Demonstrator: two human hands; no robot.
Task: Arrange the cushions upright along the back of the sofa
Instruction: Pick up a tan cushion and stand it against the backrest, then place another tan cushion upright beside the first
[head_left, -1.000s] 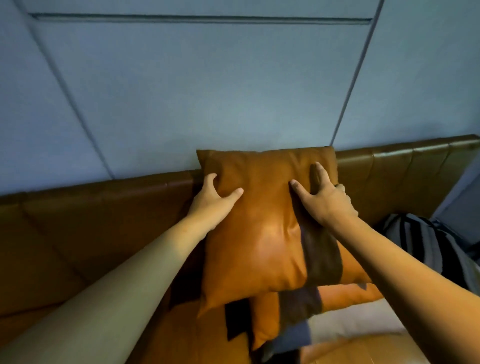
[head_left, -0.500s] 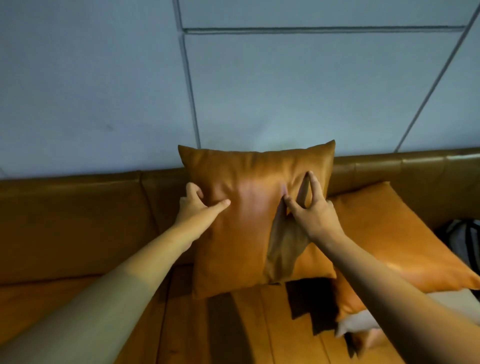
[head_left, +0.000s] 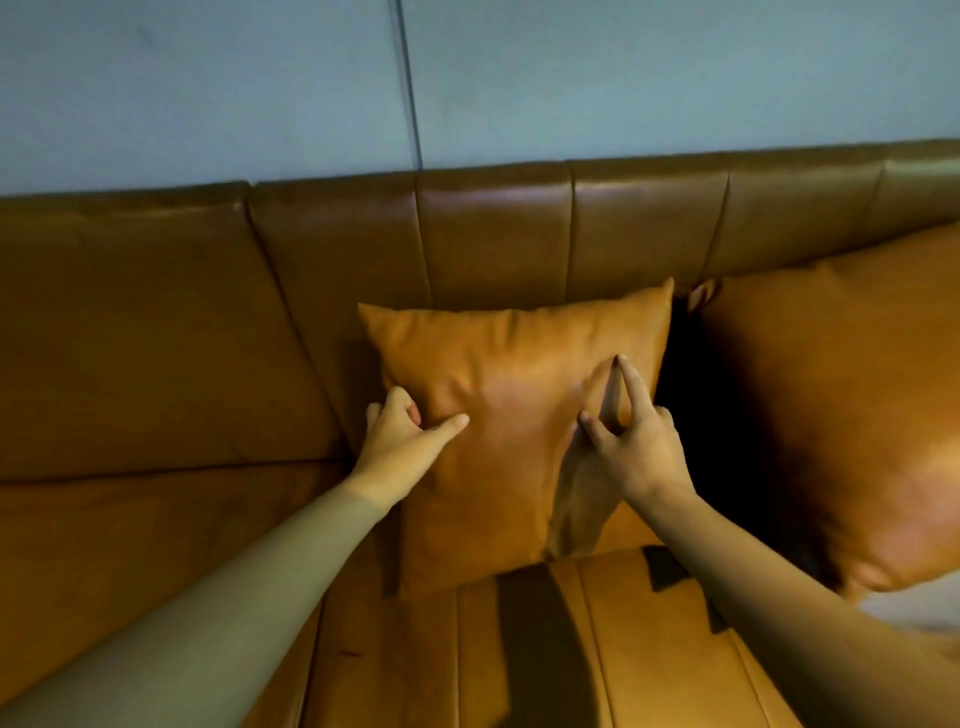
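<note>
Head view: two cushions (head_left: 519, 415) (head_left: 841, 415), perhaps touching.

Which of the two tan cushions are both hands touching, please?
The smaller middle cushion, standing against the sofa back; left hand and right hand press it. The right-edge cushion is untouched.

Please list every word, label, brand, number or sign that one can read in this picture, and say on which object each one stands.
There are none. No text shows on the cushion under the left hand and right hand, on the second cushion to its right, on the sofa back, or on the wall. The wall bears only a dark seam line, not a sign.
</note>
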